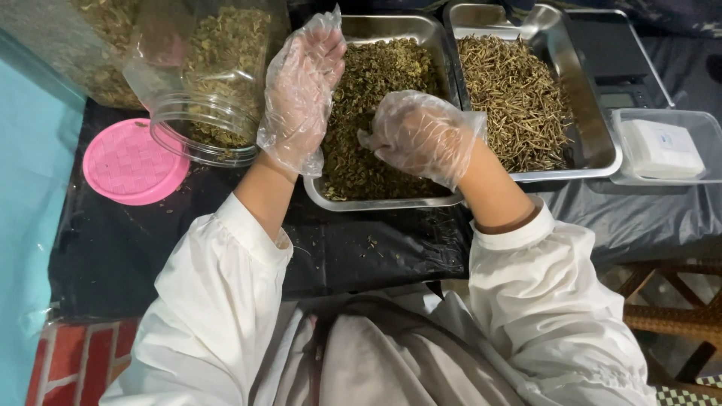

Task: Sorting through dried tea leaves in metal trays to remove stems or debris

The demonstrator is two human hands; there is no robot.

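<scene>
Green-brown crumbled dried herb point(376, 83) fills the rectangular steel tray point(383, 201) before you. Your right hand point(421, 135), in a thin clear plastic glove, curls loosely over the herb; whether it pinches any, you cannot tell. Your gloved left hand point(301, 90) stands spread at the tray's left edge. Just beside it leans a clear plastic jar point(214, 83), near a round pink lid point(131, 162) on the black-covered surface point(113, 248).

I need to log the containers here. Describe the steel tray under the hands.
The steel tray is a shallow, shiny rectangular pan with rounded corners, lying flat on black sheeting. Dried green-brown leaf bits fill it. The gloved right hand dips into them; the gloved left hand overlaps its left edge. Another tray lies alongside.
</scene>
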